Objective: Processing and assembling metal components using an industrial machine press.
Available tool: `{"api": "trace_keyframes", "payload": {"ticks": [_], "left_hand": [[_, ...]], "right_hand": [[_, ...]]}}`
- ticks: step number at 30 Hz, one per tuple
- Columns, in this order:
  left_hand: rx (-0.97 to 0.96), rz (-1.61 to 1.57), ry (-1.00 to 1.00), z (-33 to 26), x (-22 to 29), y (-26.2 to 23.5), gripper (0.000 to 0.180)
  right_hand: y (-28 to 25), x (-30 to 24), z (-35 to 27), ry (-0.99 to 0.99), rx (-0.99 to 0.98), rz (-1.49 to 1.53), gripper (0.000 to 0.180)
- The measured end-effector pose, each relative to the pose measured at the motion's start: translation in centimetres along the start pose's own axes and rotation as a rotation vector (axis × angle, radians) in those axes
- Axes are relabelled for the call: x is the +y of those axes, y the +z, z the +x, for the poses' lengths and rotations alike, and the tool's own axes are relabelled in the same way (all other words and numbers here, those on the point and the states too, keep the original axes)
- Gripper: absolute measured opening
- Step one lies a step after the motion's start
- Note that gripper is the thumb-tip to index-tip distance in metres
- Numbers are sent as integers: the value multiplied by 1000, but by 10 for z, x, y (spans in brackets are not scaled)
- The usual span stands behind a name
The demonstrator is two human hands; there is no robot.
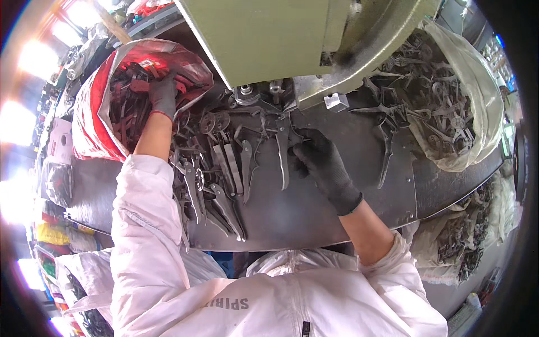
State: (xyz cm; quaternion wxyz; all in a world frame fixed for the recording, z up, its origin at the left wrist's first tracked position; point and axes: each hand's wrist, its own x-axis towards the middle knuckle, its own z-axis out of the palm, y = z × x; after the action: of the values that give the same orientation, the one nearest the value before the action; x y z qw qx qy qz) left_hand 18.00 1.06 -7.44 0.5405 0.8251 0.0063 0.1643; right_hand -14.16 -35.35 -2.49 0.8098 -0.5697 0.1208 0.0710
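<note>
My left hand [164, 96], in a grey glove, reaches into a red-and-white sack [90, 121] filled with dark metal parts. Its fingertips are hidden among the parts, beside a red piece [140, 85]. My right hand [323, 163], in a black glove, has its fingers curled at a grey plier-like metal tool [282, 154] under the machine's front. One long curved handle of that tool points toward me. Several similar plier-like tools [227, 210] lie in a pile on the dark metal table [275, 224], between the sack and my right hand.
A large green machine [269, 39] stands over the table's far middle, with a bolted fixture [247, 95] beneath it. At the right, a pale sack [488, 106] spills metal parts onto the table. Another parts sack [443, 247] sits below the right edge.
</note>
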Motion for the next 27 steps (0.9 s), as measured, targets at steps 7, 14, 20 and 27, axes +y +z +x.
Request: {"api": "trace_keyframes", "payload": {"ticks": [7, 14, 20, 27], "left_hand": [[-164, -96, -176, -8, -28, 14, 29], [-320, 25, 126, -15, -10, 30, 29], [-371, 152, 388, -20, 30, 53, 29], [-342, 363, 669, -32, 83, 35, 30]], "right_hand": [[3, 3, -2, -5, 7, -17, 28], [28, 29, -4, -104, 1, 133, 39], [8, 15, -12, -656, 162, -881, 55], [-124, -5, -30, -617, 873, -1139, 60]]}}
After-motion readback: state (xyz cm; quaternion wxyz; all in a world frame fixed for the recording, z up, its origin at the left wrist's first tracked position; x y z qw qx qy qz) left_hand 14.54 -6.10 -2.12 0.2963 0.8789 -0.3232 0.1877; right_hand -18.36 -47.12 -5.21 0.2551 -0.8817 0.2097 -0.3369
